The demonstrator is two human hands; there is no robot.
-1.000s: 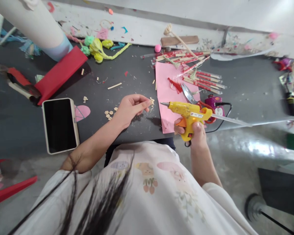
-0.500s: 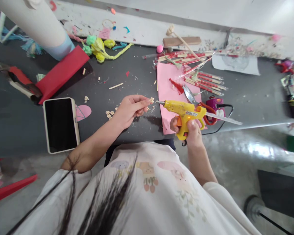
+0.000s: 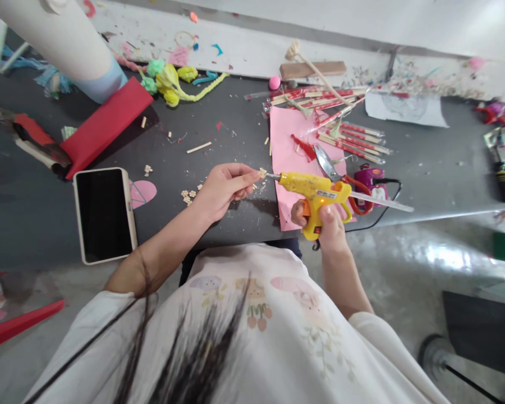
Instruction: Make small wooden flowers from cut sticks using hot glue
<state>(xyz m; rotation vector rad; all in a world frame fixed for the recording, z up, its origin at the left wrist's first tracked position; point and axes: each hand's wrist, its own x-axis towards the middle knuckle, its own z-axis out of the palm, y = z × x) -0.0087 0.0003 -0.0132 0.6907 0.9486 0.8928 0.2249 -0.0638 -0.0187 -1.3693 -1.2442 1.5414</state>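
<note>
My left hand (image 3: 223,188) pinches a small pale wooden piece (image 3: 261,173) between thumb and fingers, just above the dark table (image 3: 33,213). My right hand (image 3: 326,221) grips the handle of a yellow glue gun (image 3: 313,191), a finger on its orange trigger. The gun's metal nozzle touches the small piece. A clear glue stick pokes out of the gun's back toward the right. More small pale pieces (image 3: 189,195) lie on the table by my left wrist.
A pink paper sheet (image 3: 288,154) lies under the gun, with red-handled scissors (image 3: 340,177) and several red-wrapped sticks (image 3: 353,140) on and beyond it. A phone (image 3: 104,213) lies face up at left, with a red folded sheet (image 3: 105,123) behind it. Yellow-green yarn shapes (image 3: 170,81) sit at the back.
My right hand has carried the glue gun leftward until its nozzle met the small piece. My left hand has held almost still.
</note>
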